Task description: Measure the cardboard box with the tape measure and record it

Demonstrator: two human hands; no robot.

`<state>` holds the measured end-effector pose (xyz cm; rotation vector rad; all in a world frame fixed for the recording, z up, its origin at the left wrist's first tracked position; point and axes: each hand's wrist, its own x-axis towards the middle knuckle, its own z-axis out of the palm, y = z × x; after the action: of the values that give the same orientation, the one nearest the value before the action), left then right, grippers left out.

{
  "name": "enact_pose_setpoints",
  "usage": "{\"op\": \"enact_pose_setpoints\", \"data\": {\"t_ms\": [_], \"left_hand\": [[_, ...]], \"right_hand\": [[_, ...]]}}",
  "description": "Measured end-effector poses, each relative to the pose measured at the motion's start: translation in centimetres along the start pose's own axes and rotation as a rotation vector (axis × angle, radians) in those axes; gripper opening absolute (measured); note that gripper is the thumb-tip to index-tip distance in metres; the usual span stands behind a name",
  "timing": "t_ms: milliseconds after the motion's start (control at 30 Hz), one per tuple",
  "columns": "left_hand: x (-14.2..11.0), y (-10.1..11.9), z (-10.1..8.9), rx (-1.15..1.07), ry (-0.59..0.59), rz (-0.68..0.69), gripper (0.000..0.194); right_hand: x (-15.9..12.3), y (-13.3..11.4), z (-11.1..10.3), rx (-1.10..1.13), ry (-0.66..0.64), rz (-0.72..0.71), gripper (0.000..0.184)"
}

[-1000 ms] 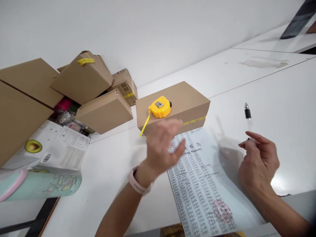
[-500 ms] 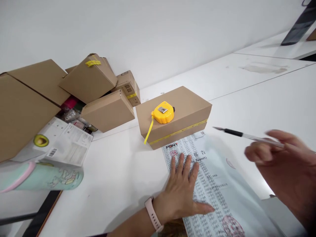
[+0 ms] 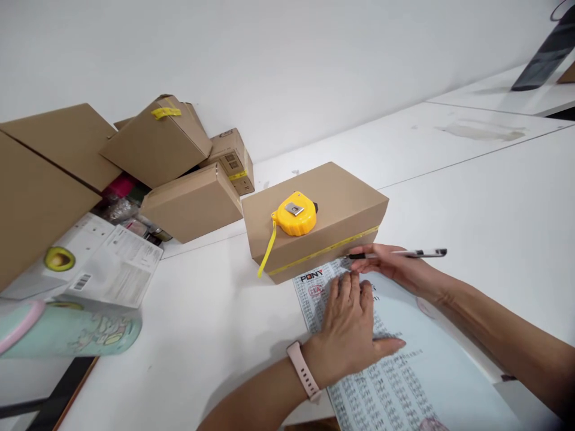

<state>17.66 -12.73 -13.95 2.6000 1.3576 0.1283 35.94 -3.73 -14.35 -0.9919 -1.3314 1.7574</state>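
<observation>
Our left grip (image 3: 353, 338) is open, palm down, fingers spread on the printed sheet (image 3: 431, 359), while our right grip (image 3: 395, 266) grasps the pen (image 3: 422, 254). On the left of the worktop (image 3: 188, 359), a mint bottle (image 3: 96, 329) lies on its side near us, with a white carton (image 3: 121, 263) and brown boxes (image 3: 188, 206) beyond it. In the middle, the yellow tape measure (image 3: 303, 224) rests on a closed box (image 3: 336, 191), its near side just beside the sheet's far edge. Our left grip has stayed on the sheet, which we judge steadies it. From the right, our right grip has just swung in, bringing the pen tip from above the worktop to that far edge. We judge it ready for marking, though we cannot tell whether the tip touches the sheet.
</observation>
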Motion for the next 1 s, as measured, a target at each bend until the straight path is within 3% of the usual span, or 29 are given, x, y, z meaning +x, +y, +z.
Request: {"op": "enact_pose_setpoints", "data": {"t_ms": [200,400,633,800,1000], "left_hand": [[0.4,0.0,0.7,0.114,0.061,0.017,0.091],[0.5,0.0,0.6,0.156,0.092,0.034,0.087],[0.5,0.1,1.1,0.186,0.127,0.032,0.085],[0.3,0.0,1.2,0.209,0.168,0.044,0.082],[0.3,0.0,1.0,0.215,0.162,0.041,0.082]], "right_hand": [[-0.4,1.0,1.0,-0.28,0.286,-0.137,0.04],[-0.3,1.5,1.4,-0.327,0.219,-0.2,0.033],[0.5,1.9,1.2,-0.382,0.292,-0.232,0.035],[0.7,1.7,1.6,-0.576,0.405,-0.188,0.025],[0.7,1.6,1.7,-0.542,0.351,-0.285,0.018]]}}
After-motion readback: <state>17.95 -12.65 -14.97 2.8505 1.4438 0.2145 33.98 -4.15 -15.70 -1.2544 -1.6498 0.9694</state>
